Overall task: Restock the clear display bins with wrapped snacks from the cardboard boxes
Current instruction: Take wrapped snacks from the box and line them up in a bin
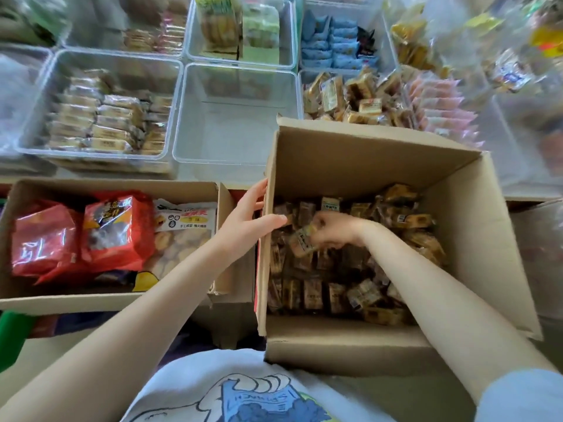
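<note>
Right hand (330, 228) grips crinkly snack (301, 242)

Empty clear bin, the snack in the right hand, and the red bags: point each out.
Empty clear bin (210, 159): head view, near rim.
Wrapped snack (301, 243): head view, wrapper face below the right hand's fingers.
Red bags (117, 229): head view, front of the middle bag.
</note>
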`<state>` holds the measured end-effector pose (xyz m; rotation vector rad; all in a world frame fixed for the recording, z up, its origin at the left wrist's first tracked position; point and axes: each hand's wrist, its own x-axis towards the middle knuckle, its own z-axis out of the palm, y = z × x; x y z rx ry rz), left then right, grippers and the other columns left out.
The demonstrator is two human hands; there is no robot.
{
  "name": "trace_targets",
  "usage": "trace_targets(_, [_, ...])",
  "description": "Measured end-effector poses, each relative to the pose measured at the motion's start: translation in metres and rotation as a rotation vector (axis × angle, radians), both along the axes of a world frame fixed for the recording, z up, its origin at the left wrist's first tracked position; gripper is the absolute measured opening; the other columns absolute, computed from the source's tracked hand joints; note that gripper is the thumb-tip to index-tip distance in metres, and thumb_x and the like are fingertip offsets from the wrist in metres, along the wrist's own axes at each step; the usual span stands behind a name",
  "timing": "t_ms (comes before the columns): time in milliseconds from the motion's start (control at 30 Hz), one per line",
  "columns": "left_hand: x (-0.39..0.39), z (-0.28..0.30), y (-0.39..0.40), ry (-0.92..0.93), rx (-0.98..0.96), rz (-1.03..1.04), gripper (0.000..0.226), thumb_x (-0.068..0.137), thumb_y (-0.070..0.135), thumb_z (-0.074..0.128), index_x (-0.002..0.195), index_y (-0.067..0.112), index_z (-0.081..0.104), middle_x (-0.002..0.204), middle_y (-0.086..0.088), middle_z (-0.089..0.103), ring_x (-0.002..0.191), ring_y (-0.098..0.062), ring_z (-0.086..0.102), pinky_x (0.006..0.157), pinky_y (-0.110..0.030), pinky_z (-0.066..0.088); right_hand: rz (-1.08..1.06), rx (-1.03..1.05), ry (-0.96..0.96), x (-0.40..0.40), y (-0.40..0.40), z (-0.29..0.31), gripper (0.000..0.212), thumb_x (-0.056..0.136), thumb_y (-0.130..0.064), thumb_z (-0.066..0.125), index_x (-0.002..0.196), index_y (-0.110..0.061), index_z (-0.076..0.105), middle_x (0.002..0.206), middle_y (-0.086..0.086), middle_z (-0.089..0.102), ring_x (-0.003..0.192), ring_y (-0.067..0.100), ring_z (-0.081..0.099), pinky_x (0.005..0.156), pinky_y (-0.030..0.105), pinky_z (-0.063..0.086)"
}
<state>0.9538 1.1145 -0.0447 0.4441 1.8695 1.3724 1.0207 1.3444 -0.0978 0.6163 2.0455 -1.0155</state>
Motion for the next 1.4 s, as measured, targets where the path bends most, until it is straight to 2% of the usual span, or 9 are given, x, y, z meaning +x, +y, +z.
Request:
trace_targets(133, [-0.011,0.009,-0.008,0.091,0.029,0.068,0.076,0.071,0.06,0.066,0.14,0.031,0.052,0.136,0.009,0.059,0.125,-0.008,0.055,0.109,-0.046,0.046,-0.453,-0.411,0.374,-0.001,0.005,0.084,0.045,0.09,-0.019,0.072,0.128,-0.012,0.049,0.112,0.017,0.066,0.068,0.019,0.062,0.052,0.026,0.05])
trace_targets(233, [-0.033,0.026,-0.009,0.102,0.126,0.124,0.046,0.079,0.046,0.067,0.123,0.034,0.063,0.121,0.007,0.067,0.113,-0.01,0.062,0.104,-0.04,0.049,-0.53,-0.605,0.552,-0.006,-0.01,0.121,0.052,0.085,-0.015,0.071,0.132,-0.011,0.049,0.119,0.017,0.067,0.098,0.034,0.07,0.068,0.037,0.062])
trace_targets(333, [-0.057,0.052,-0.016,0.085,0.253,0.109,0.048,0.075,0.051,0.076,0.118,0.033,0.065,0.111,0.002,0.071,0.103,-0.014,0.067,0.088,-0.026,0.052,-0.543,-0.612,0.661,-0.028,-0.042,0.14,0.055,0.084,-0.016,0.07,0.135,-0.013,0.051,0.125,0.017,0.065,0.112,0.035,0.067,0.078,0.045,0.062])
trace_targets(467, [-0.101,0.065,-0.042,0.141,0.268,0.13,0.025,0.095,0.026,0.067,0.118,0.017,0.066,0.1,-0.003,0.074,0.088,-0.01,0.069,0.075,-0.015,0.051,-0.411,-0.366,0.707,-0.075,-0.09,0.144,0.045,0.087,-0.027,0.072,0.128,-0.017,0.056,0.117,0.006,0.07,0.107,0.023,0.07,0.08,0.044,0.061])
trace_targets(567, [-0.157,0.036,-0.084,0.23,0.12,0.204,0.016,0.1,0.022,0.06,0.113,0.019,0.069,0.095,0.0,0.073,0.084,-0.01,0.068,0.071,-0.02,0.053,-0.28,-0.126,0.745,-0.124,-0.124,0.141,0.029,0.09,-0.028,0.073,0.116,-0.021,0.061,0.105,-0.004,0.071,0.096,0.011,0.07,0.072,0.027,0.06])
trace_targets(800, [-0.312,-0.073,-0.202,0.746,-0.64,0.092,0.048,0.094,0.037,0.059,0.137,0.015,0.056,0.14,-0.011,0.055,0.131,-0.03,0.048,0.107,-0.046,0.038,-0.135,0.156,0.691,-0.268,-0.195,0.102,0.03,0.089,-0.035,0.073,0.114,-0.029,0.058,0.094,-0.015,0.063,0.085,0.008,0.06,0.075,0.024,0.048])
trace_targets(1000, [-0.371,-0.115,-0.239,0.789,-0.753,0.033,0.064,0.096,0.05,0.043,0.152,0.019,0.039,0.162,-0.006,0.033,0.152,-0.026,0.022,0.12,-0.052,0.02,0.005,0.418,0.64,-0.395,-0.225,0.052,0.033,0.093,-0.024,0.064,0.124,-0.017,0.056,0.112,0.005,0.065,0.102,0.027,0.061,0.078,0.029,0.043])
trace_targets(1200, [-0.374,-0.117,-0.24,0.79,-0.76,0.009,0.07,0.092,0.055,0.03,0.151,0.017,0.041,0.16,-0.01,0.035,0.15,-0.028,0.025,0.117,-0.051,0.024,0.206,0.675,0.605,-0.489,-0.249,-0.01,0.031,0.094,-0.011,0.057,0.125,-0.011,0.056,0.122,0.013,0.055,0.114,0.034,0.054,0.095,0.042,0.046])
trace_targets(1400, [-0.375,-0.119,-0.24,0.789,-0.744,0.024,0.068,0.089,0.052,0.029,0.141,0.013,0.052,0.154,-0.014,0.044,0.145,-0.031,0.034,0.115,-0.052,0.03,0.29,0.607,0.469,-0.507,-0.285,-0.055,0.039,0.103,-0.023,0.038,0.137,-0.01,0.051,0.129,0.013,0.052,0.122,0.033,0.05,0.1,0.043,0.041])
